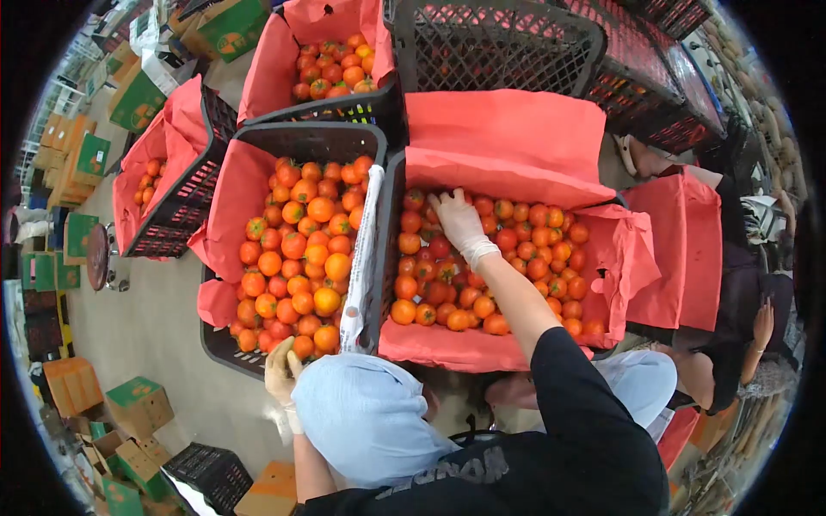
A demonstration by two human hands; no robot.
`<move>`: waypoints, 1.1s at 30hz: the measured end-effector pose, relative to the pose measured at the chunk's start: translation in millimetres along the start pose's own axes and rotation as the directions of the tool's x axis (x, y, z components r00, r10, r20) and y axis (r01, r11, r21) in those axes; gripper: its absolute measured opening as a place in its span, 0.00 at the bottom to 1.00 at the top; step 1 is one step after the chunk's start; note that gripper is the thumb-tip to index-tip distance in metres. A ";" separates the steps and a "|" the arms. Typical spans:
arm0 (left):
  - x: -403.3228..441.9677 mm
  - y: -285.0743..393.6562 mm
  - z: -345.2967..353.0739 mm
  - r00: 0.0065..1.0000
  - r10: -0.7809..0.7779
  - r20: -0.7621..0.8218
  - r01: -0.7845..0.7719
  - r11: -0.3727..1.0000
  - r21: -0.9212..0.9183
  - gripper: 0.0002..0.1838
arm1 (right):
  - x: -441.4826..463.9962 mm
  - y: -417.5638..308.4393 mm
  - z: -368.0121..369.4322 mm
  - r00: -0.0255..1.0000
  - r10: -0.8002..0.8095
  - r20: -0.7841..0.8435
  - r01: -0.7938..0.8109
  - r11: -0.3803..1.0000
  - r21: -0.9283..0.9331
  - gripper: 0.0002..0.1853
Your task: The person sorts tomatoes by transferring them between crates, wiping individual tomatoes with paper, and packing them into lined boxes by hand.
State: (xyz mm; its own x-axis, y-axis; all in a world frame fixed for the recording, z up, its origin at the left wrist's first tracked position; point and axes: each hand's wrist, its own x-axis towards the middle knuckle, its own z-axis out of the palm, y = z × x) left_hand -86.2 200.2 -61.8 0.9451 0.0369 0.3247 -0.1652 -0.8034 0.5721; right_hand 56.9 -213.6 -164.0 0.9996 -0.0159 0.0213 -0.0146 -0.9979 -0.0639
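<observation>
My right hand [461,225], in a pale glove, reaches into the right-hand crate [393,198]. Its fingers are spread over the tomatoes [538,241] near the back left corner, and the fingertips are partly hidden. Red paper [508,176] lines that crate. My left hand [281,371], also gloved, is beside the front edge of the left-hand black crate [225,351]. The fingers there are bent but apart, close to the nearest tomatoes [292,245], with nothing visible in them. Between the two piles lies a white printed strip [361,258] along the crate rim.
Behind stand another lined tomato crate [379,107] and a black lattice crate [499,47]. A tilted crate [185,198] with tomatoes is at left. Cardboard boxes [138,408] lie on the floor. At far right, a person's hand [763,325] shows near a red-lined container [675,249].
</observation>
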 end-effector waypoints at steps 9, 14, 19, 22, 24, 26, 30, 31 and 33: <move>-5.2 -3.1 9.4 0.985 -0.173 0.019 0.173 0.983 -0.066 0.14 | -71.1 25.7 -103.3 0.993 0.111 -0.036 0.030 0.054 0.998 0.38; -1.6 -12.1 18.2 0.989 -0.146 -0.005 0.142 0.972 -0.187 0.17 | -97.2 -21.1 -164.2 1.000 0.014 0.001 0.003 -0.252 0.968 0.35; -0.9 -2.1 11.9 0.973 -0.224 0.052 0.228 0.965 -0.128 0.15 | -85.2 -144.1 -167.8 0.960 0.043 -0.277 0.275 0.052 0.960 0.33; 2.0 6.9 7.1 0.962 -0.255 0.094 0.261 0.964 -0.055 0.13 | -81.1 -146.4 -172.9 0.959 -0.115 -0.260 0.284 0.344 0.895 0.25; 0.2 7.7 8.8 0.964 -0.254 0.078 0.259 0.963 -0.071 0.12 | -63.0 -101.2 -156.4 0.987 0.074 -0.139 0.097 0.409 0.907 0.14; -0.2 5.2 9.5 0.964 -0.260 0.062 0.264 0.961 -0.083 0.12 | -48.2 -47.7 -131.0 0.988 0.149 -0.043 -0.109 0.867 0.487 0.21; 4.9 13.0 0.6 0.981 -0.177 0.085 0.174 0.984 0.040 0.13 | -20.4 38.1 -32.0 0.888 -0.355 0.294 0.422 0.882 -0.208 0.36; 8.0 15.0 0.0 0.986 -0.140 0.088 0.134 0.988 0.070 0.13 | -13.0 35.2 -20.6 0.875 -0.348 0.338 0.450 0.841 -0.299 0.30; 8.1 10.2 3.7 0.987 -0.149 0.067 0.145 0.988 0.059 0.12 | 0.1 29.2 0.1 0.854 -0.350 0.386 0.491 0.787 -0.374 0.25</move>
State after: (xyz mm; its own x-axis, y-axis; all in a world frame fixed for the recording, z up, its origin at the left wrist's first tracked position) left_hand -79.2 190.1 -56.1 0.9760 0.1160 0.1845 -0.0095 -0.8230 0.5680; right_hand 56.6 -242.8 -166.0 0.8671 0.3598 -0.3446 0.4713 -0.8166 0.3333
